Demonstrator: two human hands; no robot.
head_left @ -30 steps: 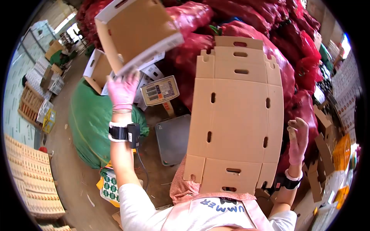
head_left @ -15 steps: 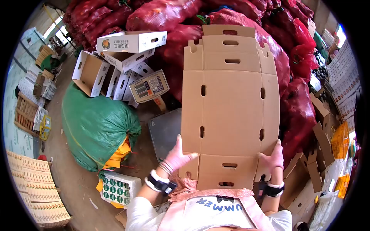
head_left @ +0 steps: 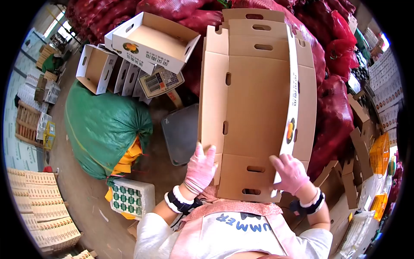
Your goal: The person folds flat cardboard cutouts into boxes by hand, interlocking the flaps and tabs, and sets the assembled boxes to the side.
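A partly folded cardboard box (head_left: 258,108) lies before me, its plain brown inside facing up. The right side panel (head_left: 291,116) stands up, its white outer face printed with a picture and characters. The left side panel (head_left: 217,99) is angled up along its crease. At the near left corner, my left hand (head_left: 200,172) is closed on the left panel. My right hand (head_left: 291,173), fingers bent, grips the near end of the raised right panel. Both hands appear to wear thin pink gloves. Another flat cardboard sheet (head_left: 307,99) shows beneath the box on the right.
Red mesh sacks (head_left: 332,116) are piled behind and to the right. At left are printed white boxes (head_left: 146,54), a scale display (head_left: 161,82), its grey platform (head_left: 181,134), a green sack (head_left: 103,129) and a foam box (head_left: 133,199). Open cartons (head_left: 330,185) lie at right.
Both side panels have been raised from flat, the right one upright. My right hand has moved inward and closed on its panel. The top white box at left now shows its inside.
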